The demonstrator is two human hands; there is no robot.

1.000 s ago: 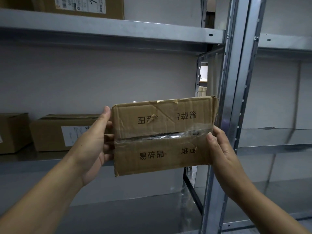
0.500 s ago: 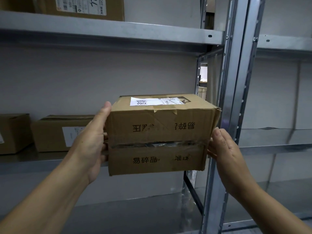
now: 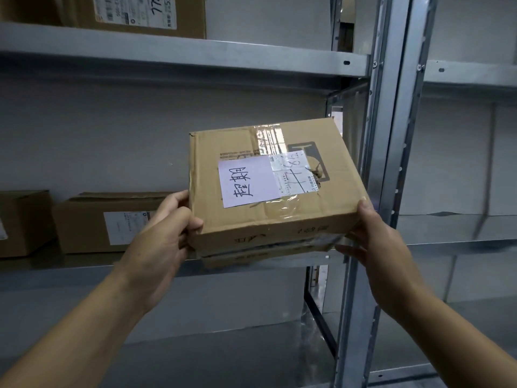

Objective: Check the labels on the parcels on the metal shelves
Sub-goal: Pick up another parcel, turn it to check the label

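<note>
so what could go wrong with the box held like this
1. Slip: the box is tilted, and the left hand and right hand grip only its near corners; it may drop onto the shelf edge.
2. Knock: its right corner sits close to the post and could bump it when turned.
3. The tape along the front seam looks crumpled, so that seam might give under a squeeze.

1. Dim, grey, even light, with no hard shadows.
2. A dark band lies under the upper shelf [image 3: 195, 56].
3. Clear tape [image 3: 268, 135] on the box [image 3: 237, 219] shows white glare.
4. The post [image 3: 391, 135] bows slightly, and the far right looks smeared.
</note>
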